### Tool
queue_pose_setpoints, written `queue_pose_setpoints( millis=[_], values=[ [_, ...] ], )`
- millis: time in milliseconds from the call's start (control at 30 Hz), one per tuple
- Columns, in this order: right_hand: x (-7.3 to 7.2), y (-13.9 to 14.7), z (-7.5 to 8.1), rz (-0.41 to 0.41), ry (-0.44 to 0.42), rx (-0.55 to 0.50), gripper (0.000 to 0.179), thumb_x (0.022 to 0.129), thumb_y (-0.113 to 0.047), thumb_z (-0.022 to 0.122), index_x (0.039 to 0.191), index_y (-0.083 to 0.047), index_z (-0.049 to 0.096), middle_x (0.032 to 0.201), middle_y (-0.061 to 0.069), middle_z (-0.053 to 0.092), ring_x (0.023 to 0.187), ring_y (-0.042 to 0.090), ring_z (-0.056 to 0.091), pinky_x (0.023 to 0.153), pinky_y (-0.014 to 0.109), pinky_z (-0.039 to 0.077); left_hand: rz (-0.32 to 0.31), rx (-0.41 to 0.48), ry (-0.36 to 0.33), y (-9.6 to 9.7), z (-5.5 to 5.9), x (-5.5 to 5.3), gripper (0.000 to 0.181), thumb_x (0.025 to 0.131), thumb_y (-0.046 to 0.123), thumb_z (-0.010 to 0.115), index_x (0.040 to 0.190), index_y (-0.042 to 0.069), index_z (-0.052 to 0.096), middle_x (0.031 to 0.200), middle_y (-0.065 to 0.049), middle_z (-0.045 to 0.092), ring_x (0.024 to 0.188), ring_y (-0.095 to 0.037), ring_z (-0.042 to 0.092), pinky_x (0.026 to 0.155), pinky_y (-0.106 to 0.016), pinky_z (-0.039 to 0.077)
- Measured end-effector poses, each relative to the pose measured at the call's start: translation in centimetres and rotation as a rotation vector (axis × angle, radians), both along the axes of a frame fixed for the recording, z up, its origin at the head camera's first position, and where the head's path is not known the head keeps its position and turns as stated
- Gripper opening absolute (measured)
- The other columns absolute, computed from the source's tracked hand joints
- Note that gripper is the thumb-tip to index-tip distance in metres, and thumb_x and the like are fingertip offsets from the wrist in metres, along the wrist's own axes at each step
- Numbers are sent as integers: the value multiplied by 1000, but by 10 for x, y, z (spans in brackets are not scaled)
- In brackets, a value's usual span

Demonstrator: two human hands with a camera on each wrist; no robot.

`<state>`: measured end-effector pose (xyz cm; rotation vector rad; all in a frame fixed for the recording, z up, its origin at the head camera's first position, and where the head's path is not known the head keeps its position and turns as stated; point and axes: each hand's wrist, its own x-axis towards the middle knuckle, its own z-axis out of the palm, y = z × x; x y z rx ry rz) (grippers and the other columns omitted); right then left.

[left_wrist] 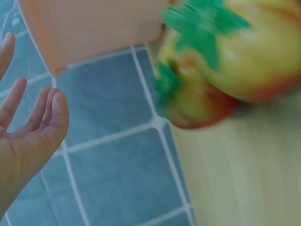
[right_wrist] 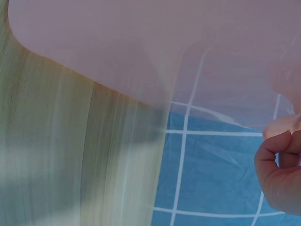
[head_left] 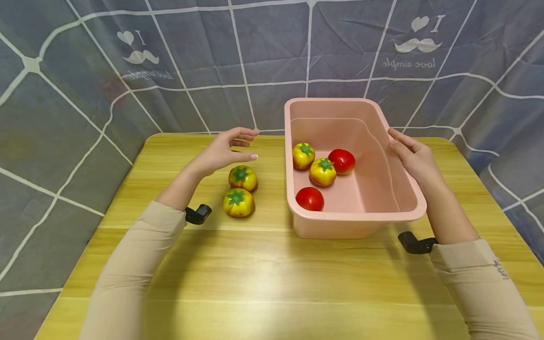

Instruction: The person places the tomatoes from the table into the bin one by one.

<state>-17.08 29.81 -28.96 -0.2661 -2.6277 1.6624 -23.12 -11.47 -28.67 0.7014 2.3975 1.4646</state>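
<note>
My left hand (head_left: 223,151) hangs in the air, fingers apart and holding nothing, just behind two yellow toy tomatoes. The rear tomato (head_left: 243,178) and the front tomato (head_left: 239,202), each topped with a green star-shaped leaf, sit close together on the table; both loom blurred in the left wrist view. My right hand (head_left: 418,158) grips the right rim of a pink plastic bin (head_left: 327,216). Inside the bin lie two more yellow tomatoes (head_left: 322,172) and two red round ones (head_left: 310,199). In the right wrist view curled fingers (right_wrist: 273,155) meet the bin's edge.
The wood-grain table (head_left: 255,283) runs under everything. A grey curtain (head_left: 272,52) with white lines hangs behind the table and along both sides. Black wrist cameras (head_left: 198,214) stick out from both wrists.
</note>
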Motion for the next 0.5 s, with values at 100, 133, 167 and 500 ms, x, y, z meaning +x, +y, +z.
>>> queue_pose_setpoints(
  millis=[100,133,167,500],
  values=[
    [0,1,0,-5,0,14,58,93,-45,50,143,-20,37,145,8,38,93,-10,50,74,7,43,27,4,-26,-13,-10,0,54,83,7,69,132,2,47,133,-17,46,120,-32,45,100,-45,38],
    [0,1,0,-4,0,13,58,93,-45,50,143,-20,37,145,8,38,94,-10,50,74,7,43,38,-2,-37,-17,-14,0,54,83,7,69,132,1,47,133,-17,46,121,-33,45,100,-45,38],
    [0,1,0,-4,0,14,58,93,-45,50,143,-20,37,145,8,38,95,-9,50,74,7,43,48,-8,-50,-22,-19,0,54,83,7,69,132,1,46,134,-18,45,121,-34,44,100,-45,38],
    [1,1,0,1,-5,-1,58,93,-45,49,144,-21,37,146,7,36,97,-8,49,75,7,43,44,-3,-203,-57,-66,-7,60,86,10,66,138,-1,38,141,-24,35,128,-40,35,103,-47,33]
  ],
)
